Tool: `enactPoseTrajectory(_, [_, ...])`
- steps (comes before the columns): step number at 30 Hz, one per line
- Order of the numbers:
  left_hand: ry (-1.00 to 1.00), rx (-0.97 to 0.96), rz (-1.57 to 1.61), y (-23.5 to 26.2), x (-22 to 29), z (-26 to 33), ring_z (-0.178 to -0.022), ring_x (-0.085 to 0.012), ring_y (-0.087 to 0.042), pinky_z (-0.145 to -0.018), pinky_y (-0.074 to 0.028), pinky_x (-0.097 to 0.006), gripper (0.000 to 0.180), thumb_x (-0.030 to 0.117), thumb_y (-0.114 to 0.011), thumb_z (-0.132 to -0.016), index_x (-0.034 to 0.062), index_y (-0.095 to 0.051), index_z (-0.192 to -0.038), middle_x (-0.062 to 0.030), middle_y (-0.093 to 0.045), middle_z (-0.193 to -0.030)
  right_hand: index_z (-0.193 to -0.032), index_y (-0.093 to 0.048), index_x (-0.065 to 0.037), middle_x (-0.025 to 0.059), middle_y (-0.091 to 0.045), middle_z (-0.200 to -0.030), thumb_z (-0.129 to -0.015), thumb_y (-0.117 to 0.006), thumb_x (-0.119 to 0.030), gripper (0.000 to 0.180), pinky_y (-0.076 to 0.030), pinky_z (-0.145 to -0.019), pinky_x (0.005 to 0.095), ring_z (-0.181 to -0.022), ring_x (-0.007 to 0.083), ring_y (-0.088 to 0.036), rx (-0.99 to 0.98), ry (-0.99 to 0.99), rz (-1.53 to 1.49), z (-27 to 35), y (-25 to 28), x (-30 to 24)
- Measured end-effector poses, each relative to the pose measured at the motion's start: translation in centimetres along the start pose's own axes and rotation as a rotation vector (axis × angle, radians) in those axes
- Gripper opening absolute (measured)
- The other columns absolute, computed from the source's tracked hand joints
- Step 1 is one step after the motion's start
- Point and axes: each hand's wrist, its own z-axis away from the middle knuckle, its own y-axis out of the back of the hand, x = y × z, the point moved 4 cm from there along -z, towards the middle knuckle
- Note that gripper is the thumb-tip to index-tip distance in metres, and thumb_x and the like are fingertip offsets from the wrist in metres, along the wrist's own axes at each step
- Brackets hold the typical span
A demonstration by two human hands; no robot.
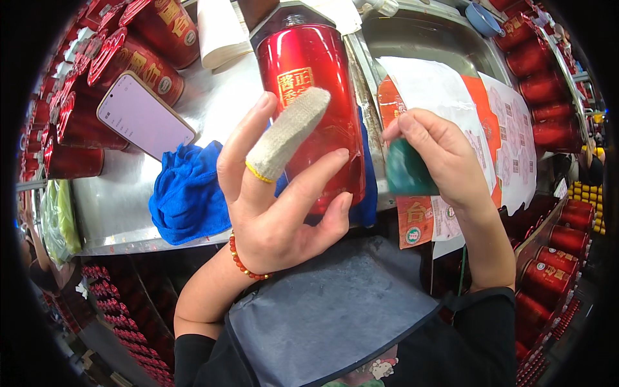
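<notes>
A shiny red bottle [335, 135] with gold lettering lies on the metal worktop, its neck pointing away from me. My left hand [284, 200] is over its left side with the fingers spread, holding nothing; whether a fingertip touches the bottle I cannot tell. One finger of that hand wears a knitted cloth sleeve [290, 132] with a yellow edge. To the right of the bottle, my right hand [445, 151] pinches a flat green scraper [407, 169] between thumb and fingers. Blue cloth [190, 193] is bunched left of the bottle, and more blue shows along the bottle's right side.
Printed label sheets [516, 138] and white paper [425, 84] lie at the right, beside a metal sink [419, 39]. On the left, a phone [145, 116] leans against red canisters [145, 68]. A paper stack [219, 32] is at the back. More red canisters [548, 274] stand at the right.
</notes>
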Motion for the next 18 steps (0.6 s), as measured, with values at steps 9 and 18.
enactPoseTrajectory(9, [-0.015,-0.031,0.010,-0.5,0.0,-0.5,-0.143,-0.0405,-0.038,-0.115,-0.031,-0.047,0.035,0.011,-0.069,-0.073,0.0111,-0.078,-0.107,-0.0236,-0.053,-0.144,-0.117,-0.061,0.000,0.0054,-0.067,-0.104,-0.101,-0.063,-0.017,0.023,-0.051,-0.087,0.0263,-0.098,0.0097,-0.062,0.149,0.114,-0.034,0.2,0.1,0.5])
enactPoseTrajectory(18, [-0.045,-0.072,-0.028,-0.8,0.3,-1.0,-0.143,-0.0399,-0.037,-0.117,-0.029,-0.048,0.033,0.013,-0.065,-0.078,0.0121,-0.079,-0.108,-0.0217,-0.052,-0.146,-0.118,-0.060,0.001,0.0058,-0.064,-0.109,-0.101,-0.062,-0.010,0.021,-0.048,-0.094,0.0263,-0.104,0.0103,-0.060,0.118,0.271,0.088,0.7,-0.9,-0.7])
